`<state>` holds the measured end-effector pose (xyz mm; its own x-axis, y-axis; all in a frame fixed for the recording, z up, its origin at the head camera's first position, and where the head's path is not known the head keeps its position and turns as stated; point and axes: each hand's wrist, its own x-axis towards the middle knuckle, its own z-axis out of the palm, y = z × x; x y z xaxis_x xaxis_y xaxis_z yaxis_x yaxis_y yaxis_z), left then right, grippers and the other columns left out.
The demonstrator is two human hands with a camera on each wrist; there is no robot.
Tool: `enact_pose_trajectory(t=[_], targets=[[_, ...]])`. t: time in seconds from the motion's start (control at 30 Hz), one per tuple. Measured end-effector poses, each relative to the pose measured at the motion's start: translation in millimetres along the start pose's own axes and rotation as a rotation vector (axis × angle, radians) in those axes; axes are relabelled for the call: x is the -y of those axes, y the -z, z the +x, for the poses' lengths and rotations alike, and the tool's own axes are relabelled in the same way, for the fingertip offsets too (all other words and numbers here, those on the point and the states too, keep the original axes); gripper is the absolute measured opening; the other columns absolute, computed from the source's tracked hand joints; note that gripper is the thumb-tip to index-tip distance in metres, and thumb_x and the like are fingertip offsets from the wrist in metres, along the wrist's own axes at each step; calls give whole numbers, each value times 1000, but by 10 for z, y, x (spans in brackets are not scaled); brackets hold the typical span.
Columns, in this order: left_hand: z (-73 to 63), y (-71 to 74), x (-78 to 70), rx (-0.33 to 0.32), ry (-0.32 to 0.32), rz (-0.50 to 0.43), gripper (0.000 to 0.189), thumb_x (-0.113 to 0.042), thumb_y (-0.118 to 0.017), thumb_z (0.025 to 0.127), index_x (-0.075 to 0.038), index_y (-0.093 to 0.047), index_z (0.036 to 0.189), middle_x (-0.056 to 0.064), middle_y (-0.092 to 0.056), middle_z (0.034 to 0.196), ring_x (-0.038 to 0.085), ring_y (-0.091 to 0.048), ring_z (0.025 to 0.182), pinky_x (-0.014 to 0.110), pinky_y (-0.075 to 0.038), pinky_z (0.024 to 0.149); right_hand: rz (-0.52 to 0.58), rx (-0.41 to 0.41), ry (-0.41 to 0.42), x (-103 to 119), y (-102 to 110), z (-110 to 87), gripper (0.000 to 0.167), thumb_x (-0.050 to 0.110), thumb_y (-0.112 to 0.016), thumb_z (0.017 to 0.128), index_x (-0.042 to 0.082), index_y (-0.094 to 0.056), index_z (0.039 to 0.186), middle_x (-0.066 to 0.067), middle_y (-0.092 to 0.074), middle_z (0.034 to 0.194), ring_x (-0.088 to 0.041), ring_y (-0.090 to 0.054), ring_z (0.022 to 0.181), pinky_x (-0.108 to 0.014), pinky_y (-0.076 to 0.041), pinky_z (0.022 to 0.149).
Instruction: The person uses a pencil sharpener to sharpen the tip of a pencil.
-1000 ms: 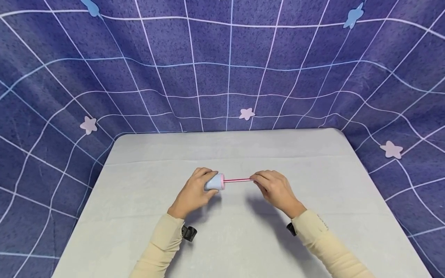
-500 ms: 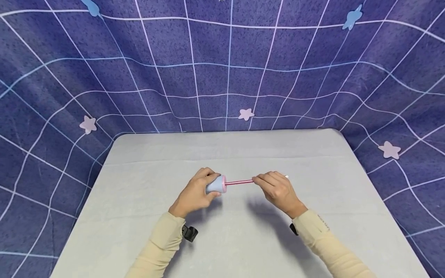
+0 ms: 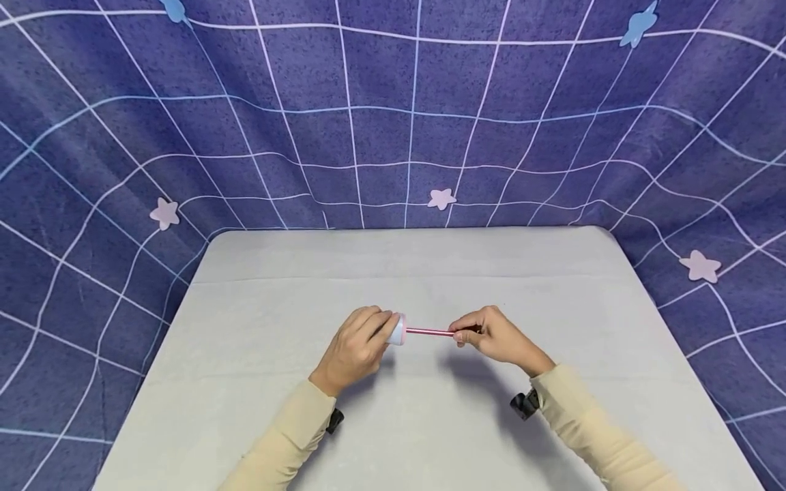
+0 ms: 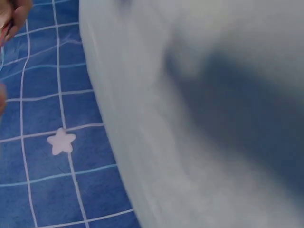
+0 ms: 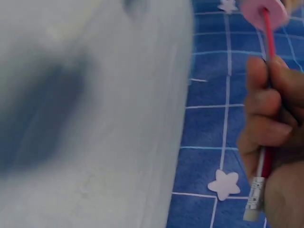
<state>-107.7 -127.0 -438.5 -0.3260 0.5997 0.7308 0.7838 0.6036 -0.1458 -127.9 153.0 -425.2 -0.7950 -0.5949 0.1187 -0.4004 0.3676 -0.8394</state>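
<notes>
1. By the head view's clock, with 12 pointing away from the person, we found a small pale-blue cylinder [image 3: 398,330] at 6 o'clock from the view's middle, lying on its side in the air.
2. The left hand [image 3: 355,349], between 8 and 9 o'clock of the cylinder, gripped it with fingers bent over it; we could not tell how its thumb lay.
3. A red pencil [image 3: 430,332] ran from the cylinder toward 3 o'clock. It met the middle of the pink end face [image 5: 252,13], where its far end was hidden from us.
4. The right hand [image 3: 500,337], at 3 o'clock from the cylinder, pinched the pencil between thumb and fingers. In the right wrist view, we saw a pale eraser [image 5: 251,215] jutting out at 6 o'clock from that hand.
5. Both hands were above a white table [image 3: 417,436]; their shadows fell at 4 and 7 o'clock from the cylinder.
6. The left sleeve [image 3: 291,433] stretched toward 7 o'clock, the right sleeve [image 3: 595,436] toward 4.
7. Beyond the table, at 12 o'clock, we saw a blue-violet backdrop [image 3: 381,150] with grid lines and stars.
</notes>
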Motion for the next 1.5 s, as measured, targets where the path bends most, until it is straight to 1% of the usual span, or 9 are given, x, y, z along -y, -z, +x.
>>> enact_pose_trajectory(t=[0.1,0.2,0.43,0.67,0.87,1.0,1.23,1.4,1.5], targets=[[-60,-26,-31,-24,2,1,27,-7,-61,87,4,-66,111,14,-67,97,27,-62,91,36,-52,87,36,68,-62,24,71,22,12,0,-63,87,-2,-73,94,-8,-68,71,0,-45,52,-16,-34,46],[-83,-30,-23,18,69,-33,40,-10,-76,76,3,-65,113,14,-65,100,27,-60,94,36,-51,89,-89,34,-17,42,66,36,12,5,-65,87,3,-73,95,-2,-69,74,0,-47,54,-16,-39,47],[-2,18,108,174,353,-224,54,-12,-84,68,1,-64,116,11,-61,105,25,-56,100,35,-51,88,-570,-296,320,-22,-87,20,27,8,-77,76,9,-70,102,0,-71,89,-10,-64,70,-24,-51,58],[116,162,254,390,563,-411,51,-14,-78,77,1,-61,123,7,-61,109,21,-53,100,35,-49,83,-755,-566,567,-96,-134,23,14,11,-63,91,5,-73,99,-4,-71,88,-18,-68,75,-31,-55,64],[197,234,272,527,629,-596,39,-15,-73,82,-3,-63,118,5,-63,106,14,-54,86,27,-48,74,-799,-661,739,-93,-105,36,21,8,-52,96,2,-73,97,-4,-70,86,-18,-65,72,-29,-53,61],[210,219,216,494,602,-623,38,-13,-74,81,0,-64,115,6,-63,104,13,-54,83,26,-48,71,-805,-671,787,-82,-61,24,20,4,-53,95,2,-73,94,-4,-69,83,-17,-63,68,-28,-51,59],[105,125,23,263,431,-356,49,-13,-81,71,6,-65,112,7,-60,98,18,-54,89,31,-50,75,-615,-564,628,-32,-27,-15,16,9,-59,93,3,-73,90,-3,-71,79,-14,-60,63,-26,-47,54],[26,75,-13,129,282,-185,54,-12,-83,66,6,-64,113,10,-60,98,24,-56,91,36,-49,81,-380,-402,334,30,-50,-45,12,-3,-73,76,4,-75,86,-2,-70,74,-4,-50,55,-16,-41,47],[-27,74,-2,86,199,-122,54,-9,-83,65,5,-63,114,12,-61,98,27,-58,92,38,-50,83,-204,-259,112,75,-46,-22,11,-2,-72,78,1,-75,88,-5,-72,75,0,-45,53,-16,-37,45]])
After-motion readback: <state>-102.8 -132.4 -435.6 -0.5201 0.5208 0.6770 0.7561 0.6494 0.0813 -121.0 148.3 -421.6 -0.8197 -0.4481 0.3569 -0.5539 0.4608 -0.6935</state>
